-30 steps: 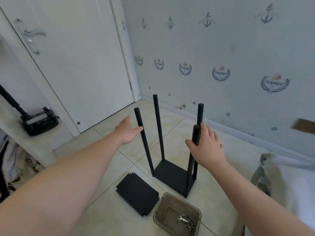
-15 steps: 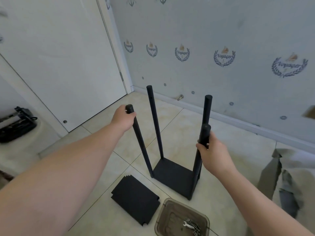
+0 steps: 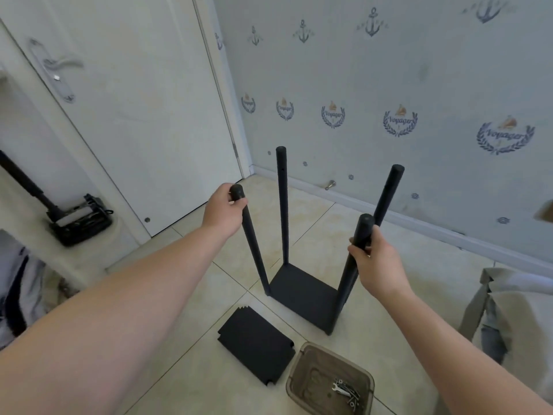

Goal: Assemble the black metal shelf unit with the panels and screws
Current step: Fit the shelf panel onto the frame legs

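The lower part of the rear right post (image 3: 387, 196) is hidden behind the right hand (image 3: 378, 262) and the front right post (image 3: 348, 277), so its joint with the base panel (image 3: 302, 292) cannot be seen. The clear plastic tub (image 3: 338, 359) is cut off by the bottom edge. The screws (image 3: 351, 396) and the small wrench (image 3: 339, 390) inside it are too small to count or size. Just left of the tub, a stack of black panels (image 3: 256, 345) lies flat on the tiled floor (image 3: 185, 369). Its stepped far corner shows several sheets, but their number is unclear. At the left edge a black object (image 3: 80, 220) with a long handle is blurred. At the right, a grey cloth (image 3: 514, 310) runs out of view.

The shelf unit stands on the floor near the white door (image 3: 134, 115) and the anchor-patterned wall (image 3: 389, 70). Its base panel lies flat and 4 posts rise from the corners.

Both arms reach forward and down. The left hand (image 3: 223, 212) wraps the front left post (image 3: 253, 244) just under its cap, with the grip closed and the thumb lying across the near side. The right hand curls round the front right post a little below its top. Its grip is closed too, its fingertips are hidden behind the post, and its wrist is angled upward. The rear left post (image 3: 282, 205) stands free between them.
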A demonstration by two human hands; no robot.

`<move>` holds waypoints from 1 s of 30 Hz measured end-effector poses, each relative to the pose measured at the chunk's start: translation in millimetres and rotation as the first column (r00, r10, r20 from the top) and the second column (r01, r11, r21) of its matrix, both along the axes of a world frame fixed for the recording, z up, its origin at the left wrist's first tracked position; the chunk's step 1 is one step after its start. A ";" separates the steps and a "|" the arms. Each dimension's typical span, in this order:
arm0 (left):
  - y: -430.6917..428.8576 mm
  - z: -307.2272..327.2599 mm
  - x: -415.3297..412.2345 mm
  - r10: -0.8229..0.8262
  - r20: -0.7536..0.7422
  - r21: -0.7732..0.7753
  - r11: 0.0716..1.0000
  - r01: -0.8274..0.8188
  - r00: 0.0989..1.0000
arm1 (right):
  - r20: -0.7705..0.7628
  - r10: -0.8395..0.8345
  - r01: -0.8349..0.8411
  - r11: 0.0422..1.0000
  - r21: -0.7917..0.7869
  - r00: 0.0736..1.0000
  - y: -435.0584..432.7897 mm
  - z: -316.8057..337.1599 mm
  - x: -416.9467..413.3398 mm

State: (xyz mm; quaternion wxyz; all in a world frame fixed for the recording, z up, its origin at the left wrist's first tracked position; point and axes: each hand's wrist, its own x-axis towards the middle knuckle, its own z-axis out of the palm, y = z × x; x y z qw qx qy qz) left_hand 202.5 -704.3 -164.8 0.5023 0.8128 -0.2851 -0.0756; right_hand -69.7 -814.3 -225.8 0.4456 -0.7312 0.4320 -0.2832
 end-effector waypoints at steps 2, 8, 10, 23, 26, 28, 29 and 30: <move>29.1 19.8 -4.6 0.017 0.031 -0.033 0.999 -0.016 0.999 | 0.046 0.032 -0.032 0.999 -0.010 0.998 16.5 13.1 3.7; 143.2 78.4 -6.0 0.132 0.102 -0.082 0.989 -0.124 0.986 | 0.163 0.202 -0.192 0.979 -0.076 0.966 84.7 53.4 20.0; 189.3 94.7 -6.1 0.184 0.126 -0.082 0.981 -0.174 0.975 | 0.176 0.281 -0.261 0.957 -0.125 0.944 114.4 66.7 27.3; 507.0 88.8 -92.6 0.463 0.142 -0.044 0.886 -0.461 0.875 | 0.119 0.670 -0.646 0.740 -0.186 0.733 350.5 99.2 76.1; 562.3 63.1 -117.2 0.538 0.096 -0.049 0.843 -0.536 0.837 | 0.084 0.713 -0.689 0.697 -0.200 0.696 398.6 85.4 81.9; 589.0 44.0 -131.1 0.585 0.070 -0.058 0.811 -0.582 0.808 | 0.061 0.731 -0.709 0.676 -0.200 0.680 424.7 72.8 83.9; 599.1 34.6 -136.6 0.602 0.060 -0.062 0.799 -0.599 0.796 | 0.049 0.739 -0.719 0.666 -0.200 0.672 435.1 65.4 85.5; 606.8 24.8 -140.7 0.613 0.052 -0.066 0.790 -0.610 0.788 | 0.042 0.745 -0.726 0.659 -0.198 0.665 443.6 57.1 87.2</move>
